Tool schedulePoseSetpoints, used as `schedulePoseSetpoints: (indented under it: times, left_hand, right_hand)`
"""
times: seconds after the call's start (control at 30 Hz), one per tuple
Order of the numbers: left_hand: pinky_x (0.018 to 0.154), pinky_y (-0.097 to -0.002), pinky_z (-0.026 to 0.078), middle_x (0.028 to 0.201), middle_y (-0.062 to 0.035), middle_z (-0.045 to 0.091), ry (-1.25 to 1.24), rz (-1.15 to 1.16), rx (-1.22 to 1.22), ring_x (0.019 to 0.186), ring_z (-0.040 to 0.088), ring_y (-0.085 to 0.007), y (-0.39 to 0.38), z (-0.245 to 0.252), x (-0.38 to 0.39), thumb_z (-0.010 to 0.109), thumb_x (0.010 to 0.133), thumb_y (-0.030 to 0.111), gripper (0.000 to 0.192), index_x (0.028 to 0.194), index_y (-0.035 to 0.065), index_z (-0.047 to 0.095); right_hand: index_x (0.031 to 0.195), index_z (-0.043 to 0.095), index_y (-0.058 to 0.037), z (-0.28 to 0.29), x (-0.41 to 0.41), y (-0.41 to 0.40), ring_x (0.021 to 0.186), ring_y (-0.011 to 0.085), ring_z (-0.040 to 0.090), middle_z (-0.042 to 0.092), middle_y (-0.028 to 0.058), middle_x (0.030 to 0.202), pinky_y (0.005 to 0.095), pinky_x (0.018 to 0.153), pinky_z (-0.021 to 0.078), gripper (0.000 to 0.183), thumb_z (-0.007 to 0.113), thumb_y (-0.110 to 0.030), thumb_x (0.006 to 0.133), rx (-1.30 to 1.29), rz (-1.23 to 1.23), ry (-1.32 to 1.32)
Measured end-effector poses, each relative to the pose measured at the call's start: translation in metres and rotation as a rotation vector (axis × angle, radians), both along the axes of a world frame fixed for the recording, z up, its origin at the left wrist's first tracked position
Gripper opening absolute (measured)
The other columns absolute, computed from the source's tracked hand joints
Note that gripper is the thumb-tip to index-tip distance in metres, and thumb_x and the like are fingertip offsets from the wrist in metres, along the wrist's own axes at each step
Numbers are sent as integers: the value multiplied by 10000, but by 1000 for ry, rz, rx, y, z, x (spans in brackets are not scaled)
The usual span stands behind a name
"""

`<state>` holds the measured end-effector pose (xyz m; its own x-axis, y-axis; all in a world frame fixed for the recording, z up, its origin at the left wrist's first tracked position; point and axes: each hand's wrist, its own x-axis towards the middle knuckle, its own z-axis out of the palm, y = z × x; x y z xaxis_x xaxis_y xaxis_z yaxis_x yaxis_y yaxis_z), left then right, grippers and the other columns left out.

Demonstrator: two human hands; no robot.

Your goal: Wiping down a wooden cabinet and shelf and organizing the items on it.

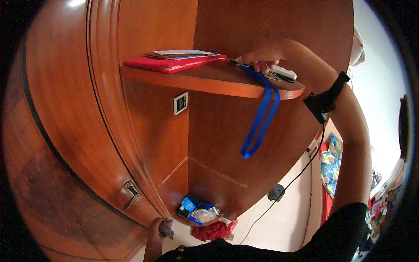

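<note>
My right hand reaches over the outer end of a wooden corner shelf. Its fingers bend down onto small items there, among them a white object; whether they grip anything is unclear. Beside the fingers lies a blue lanyard, its loop hanging over the shelf's edge. A red folder or cloth-covered book, with papers on top, rests at the shelf's inner end. Low in the picture, my left hand is closed on a greyish crumpled cloth.
A lower corner shelf holds blue packets and a clear plastic bag. Red cloth is below it. A wooden door with a metal handle stands at the left. A black cable runs down from the device on my right wrist.
</note>
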<state>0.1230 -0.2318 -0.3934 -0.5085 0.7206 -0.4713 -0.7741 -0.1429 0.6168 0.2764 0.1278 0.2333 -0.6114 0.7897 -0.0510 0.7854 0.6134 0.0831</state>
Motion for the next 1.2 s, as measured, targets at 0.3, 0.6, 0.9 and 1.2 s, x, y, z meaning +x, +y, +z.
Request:
schedulePoseSetpoints:
  times: [0.3, 0.6, 0.9, 1.2]
  left_hand:
    - [560, -392, 526, 825, -108, 628, 91, -29, 24, 666, 617, -248, 3, 27, 9, 566, 871, 228, 176, 883, 54, 594]
    - [546, -408, 525, 801, -105, 612, 204, 61, -37, 634, 607, -240, 16, 30, 12, 563, 872, 202, 146, 844, 59, 572]
    - [499, -397, 522, 778, -112, 616, 256, 34, -49, 634, 617, -246, -9, 1, 6, 564, 853, 205, 154, 833, 54, 585]
    - [551, -374, 532, 802, -103, 629, 209, 11, -5, 658, 623, -224, -6, 4, 2, 553, 862, 222, 183, 885, 45, 596]
  right_hand:
    - [808, 599, -77, 2, 3, 28, 631, 117, 597, 569, 5, 663, 239, 521, 467, 43, 575, -113, 802, -90, 155, -168]
    - [817, 603, -66, 67, 7, 122, 664, 131, 608, 575, 34, 667, 266, 548, 511, 106, 618, -169, 838, 410, 302, -114]
    - [782, 637, -58, 70, 25, 137, 716, 172, 650, 634, 75, 712, 302, 567, 511, 241, 624, -273, 891, 1066, 575, -15]
    - [952, 667, -74, 103, 30, 140, 821, 229, 666, 678, 92, 887, 377, 729, 538, 187, 644, -237, 864, 1160, 534, -7]
